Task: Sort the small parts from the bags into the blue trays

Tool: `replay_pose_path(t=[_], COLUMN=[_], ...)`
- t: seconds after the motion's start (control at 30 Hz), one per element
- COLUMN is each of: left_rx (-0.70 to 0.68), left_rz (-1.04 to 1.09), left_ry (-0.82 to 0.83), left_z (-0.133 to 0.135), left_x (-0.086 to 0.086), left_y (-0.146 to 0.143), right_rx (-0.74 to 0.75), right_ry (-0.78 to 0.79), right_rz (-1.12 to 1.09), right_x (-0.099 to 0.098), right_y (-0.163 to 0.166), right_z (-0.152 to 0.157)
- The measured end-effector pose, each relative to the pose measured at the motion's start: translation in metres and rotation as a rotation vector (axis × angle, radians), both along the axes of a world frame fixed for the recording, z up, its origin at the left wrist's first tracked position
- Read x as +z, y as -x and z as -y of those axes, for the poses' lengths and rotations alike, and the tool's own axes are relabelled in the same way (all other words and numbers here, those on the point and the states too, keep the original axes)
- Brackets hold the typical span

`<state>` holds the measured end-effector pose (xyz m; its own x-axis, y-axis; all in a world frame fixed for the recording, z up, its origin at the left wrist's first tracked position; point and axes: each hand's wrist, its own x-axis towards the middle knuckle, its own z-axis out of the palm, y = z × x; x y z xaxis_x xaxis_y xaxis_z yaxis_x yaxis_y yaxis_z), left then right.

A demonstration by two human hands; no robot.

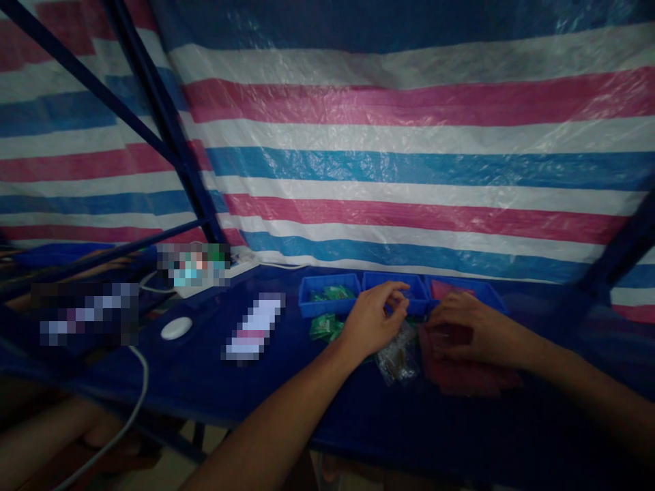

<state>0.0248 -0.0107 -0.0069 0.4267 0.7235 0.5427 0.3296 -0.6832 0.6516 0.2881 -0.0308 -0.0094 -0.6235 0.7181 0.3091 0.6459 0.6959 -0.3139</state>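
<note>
The red plastic packets (pixel 463 380) looked light, limp and slippery, probably best pinched by an edge; whether the left hand (pixel 376 315) or right hand (pixel 475 331) gripped anything, I couldn't tell.

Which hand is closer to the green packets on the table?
Left. The left hand is just to the right of the green packets; the right hand is farther right, at the red bags.

I see clear, crinkly plastic packaging (pixel 396 361) lying on the tabletop, low and right of centre in the frame. Just to its right, red packets (pixel 468 378) spread in a loose, blurry, low heap.
</note>
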Motion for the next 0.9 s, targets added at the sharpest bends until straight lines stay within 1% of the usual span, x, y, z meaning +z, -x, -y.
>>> replay_pose_path(t=[0.1,0.27,0.33,0.4,0.47,0.53,0.7,0.8,0.9], left_rx=[0.001,-0.030,-0.071,-0.125,-0.172,-0.199,-0.209,-0.187,-0.190], left_rz=[-0.010,-0.027,-0.036,-0.036,-0.033,-0.055,-0.124,-0.036,0.121], left_ry=[0.000,-0.016,-0.044,-0.049,-0.004,0.050,0.084,0.148,0.262], left_z=[0.000,0.001,0.002,0.004,0.007,0.008,0.008,0.005,0.001], left_x=[0.000,0.000,0.000,0.000,0.000,-0.001,0.002,0.001,-0.004], left_y=[0.000,-0.001,-0.001,-0.001,-0.002,-0.003,-0.002,-0.002,-0.003], right_rx=[-0.040,-0.125,-0.171,-0.207,-0.225,-0.246,-0.258,-0.243,-0.224], right_ry=[0.011,0.044,0.055,0.062,0.070,0.072,0.065,0.117,0.191], right_rz=[-0.044,-0.216,-0.323,-0.480,-0.635,-0.743,-0.844,-0.882,-0.937], right_x=[-0.002,-0.001,-0.001,-0.002,-0.004,-0.007,-0.011,-0.009,-0.005], right_y=[-0.002,-0.003,-0.002,0.001,0.006,0.013,0.025,0.028,0.027], right_z=[-0.001,0.000,0.002,0.004,0.008,0.012,0.019,0.019,0.017])
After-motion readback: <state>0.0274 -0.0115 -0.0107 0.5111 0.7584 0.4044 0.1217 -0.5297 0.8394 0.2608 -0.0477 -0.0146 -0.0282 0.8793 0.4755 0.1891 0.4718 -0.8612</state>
